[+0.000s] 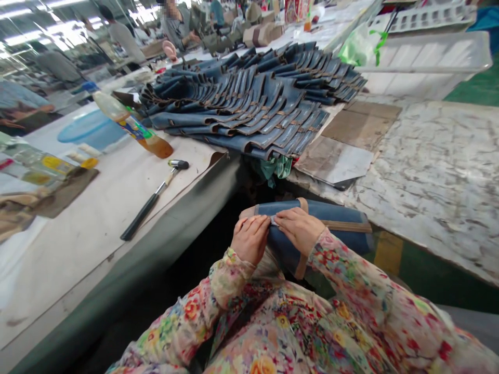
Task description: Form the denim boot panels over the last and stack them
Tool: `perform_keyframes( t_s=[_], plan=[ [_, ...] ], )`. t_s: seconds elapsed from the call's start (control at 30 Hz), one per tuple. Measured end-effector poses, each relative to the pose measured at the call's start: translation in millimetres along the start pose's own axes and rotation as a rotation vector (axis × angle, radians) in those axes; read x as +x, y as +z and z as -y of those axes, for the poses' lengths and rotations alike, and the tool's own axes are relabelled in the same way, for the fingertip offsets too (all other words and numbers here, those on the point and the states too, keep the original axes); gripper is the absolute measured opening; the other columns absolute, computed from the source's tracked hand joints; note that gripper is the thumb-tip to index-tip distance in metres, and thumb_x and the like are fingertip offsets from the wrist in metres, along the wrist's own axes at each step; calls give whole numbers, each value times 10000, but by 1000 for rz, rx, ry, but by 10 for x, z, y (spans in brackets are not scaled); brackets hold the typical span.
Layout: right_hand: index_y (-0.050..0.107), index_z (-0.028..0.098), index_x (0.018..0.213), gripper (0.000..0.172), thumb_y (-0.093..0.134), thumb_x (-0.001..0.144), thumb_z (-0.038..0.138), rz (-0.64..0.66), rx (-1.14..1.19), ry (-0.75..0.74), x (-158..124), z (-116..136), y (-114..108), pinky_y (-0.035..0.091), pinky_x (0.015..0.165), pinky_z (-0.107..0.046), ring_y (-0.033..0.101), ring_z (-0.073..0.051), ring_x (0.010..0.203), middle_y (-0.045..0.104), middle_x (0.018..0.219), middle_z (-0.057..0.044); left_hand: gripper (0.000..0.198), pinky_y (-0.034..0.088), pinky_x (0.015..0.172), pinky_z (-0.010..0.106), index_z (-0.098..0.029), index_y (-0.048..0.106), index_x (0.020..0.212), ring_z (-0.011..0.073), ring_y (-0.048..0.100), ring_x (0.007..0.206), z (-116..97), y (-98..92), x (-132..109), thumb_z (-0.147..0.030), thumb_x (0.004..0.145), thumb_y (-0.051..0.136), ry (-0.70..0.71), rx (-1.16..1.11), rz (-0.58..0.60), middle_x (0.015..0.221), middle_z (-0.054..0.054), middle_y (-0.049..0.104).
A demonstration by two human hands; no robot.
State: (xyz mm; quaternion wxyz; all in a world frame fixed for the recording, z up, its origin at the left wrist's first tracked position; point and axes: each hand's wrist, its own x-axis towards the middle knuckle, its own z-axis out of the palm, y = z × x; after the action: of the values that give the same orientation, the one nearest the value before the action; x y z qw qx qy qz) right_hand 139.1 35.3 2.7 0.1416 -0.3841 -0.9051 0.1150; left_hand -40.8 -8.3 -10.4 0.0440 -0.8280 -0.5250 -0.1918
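Note:
A blue leather bag piece [335, 210] with tan trim and a tan zipper-like strip lies across my lap, below the table edges. My left hand [251, 236] grips its left end, fingers bent over the edge. Close beside it, my right hand [298, 227] presses its fingertips onto the same end, thumb hidden. Between the fingertips a small pale grey patch shows, too small to name. Part of the piece is covered by my right hand and sleeve.
Overlapping blue leather pieces [249, 104] are heaped on the table ahead. On the left table lie a hammer [152, 202], a tilted glue bottle [132, 127] and a blue basin [91, 127]. Cardboard [351, 130] lies right; a white bin [424, 57] stands behind. Several people work at back left.

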Motion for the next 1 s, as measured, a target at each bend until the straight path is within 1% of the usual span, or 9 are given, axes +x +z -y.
perform_keyframes(
  t_s=[0.2, 0.37, 0.5, 0.67, 0.77, 0.83, 0.87, 0.93, 1.0],
  plan=[
    [605, 192, 1052, 297, 358, 892, 229, 104, 43, -9, 290, 192, 41, 454, 837, -299, 470, -173, 977, 571, 1080, -56, 266, 277, 945, 338, -196, 565, 1096, 160, 543, 1011, 194, -43, -137, -218, 870, 428, -100, 37, -25, 1110, 40, 622],
    [601, 199, 1056, 286, 374, 886, 232, 130, 51, 18, 319, 219, 17, 458, 809, -290, 471, -173, 978, 570, 1084, -53, 285, 301, 904, 333, -193, 566, 1106, 173, 527, 992, 200, -35, -103, -255, 875, 412, -128, 56, -21, 1077, 41, 625],
    [606, 201, 1057, 276, 400, 873, 212, 92, 7, 15, 136, 85, -40, 445, 845, -297, 478, -171, 973, 575, 1083, -46, 302, 312, 874, 351, -225, 573, 1116, 188, 518, 956, 150, -25, -17, -323, 867, 431, -118, 84, 12, 1039, 32, 623],
    [608, 195, 1066, 288, 412, 855, 185, -7, -143, -18, -313, -200, -133, 470, 789, -287, 493, -175, 922, 591, 1051, -48, 323, 315, 880, 358, -248, 565, 1142, 192, 501, 969, 114, -8, -25, -356, 869, 430, -105, 78, 32, 1045, 33, 609],
    [604, 167, 1077, 306, 408, 842, 154, -75, -255, -54, -574, -293, -175, 472, 779, -283, 491, -180, 920, 593, 1061, -64, 312, 329, 884, 355, -264, 583, 1119, 192, 503, 983, 194, -43, -58, -365, 866, 430, -109, 75, 53, 1070, 30, 599],
    [602, 144, 1082, 325, 398, 830, 121, -96, -314, -70, -694, -297, -185, 467, 794, -296, 490, -188, 918, 593, 1071, -74, 311, 343, 889, 349, -254, 603, 1089, 198, 501, 1013, 397, -142, -71, -367, 868, 415, -141, 105, 53, 1116, 40, 580],
    [601, 137, 1085, 336, 390, 825, 106, -103, -328, -71, -737, -289, -186, 464, 803, -302, 491, -191, 923, 592, 1079, -77, 321, 350, 893, 347, -239, 606, 1084, 205, 497, 1029, 558, -224, -77, -368, 869, 407, -177, 138, 44, 1138, 50, 568],
    [601, 140, 1083, 333, 378, 836, 116, -129, -314, -39, -797, -271, -182, 461, 817, -307, 493, -190, 937, 590, 1087, -75, 359, 359, 907, 349, -191, 594, 1106, 224, 489, 1052, 985, -447, -108, -369, 861, 400, -292, 231, 6, 1166, 82, 546],
    [608, 161, 1067, 312, 372, 863, 167, -165, -248, 0, -822, -260, -177, 461, 831, -302, 500, -178, 948, 596, 1075, -62, 399, 368, 911, 354, -157, 569, 1137, 240, 487, 1053, 1482, -712, -179, -378, 839, 423, -439, 326, -41, 1172, 100, 534]
  ],
)
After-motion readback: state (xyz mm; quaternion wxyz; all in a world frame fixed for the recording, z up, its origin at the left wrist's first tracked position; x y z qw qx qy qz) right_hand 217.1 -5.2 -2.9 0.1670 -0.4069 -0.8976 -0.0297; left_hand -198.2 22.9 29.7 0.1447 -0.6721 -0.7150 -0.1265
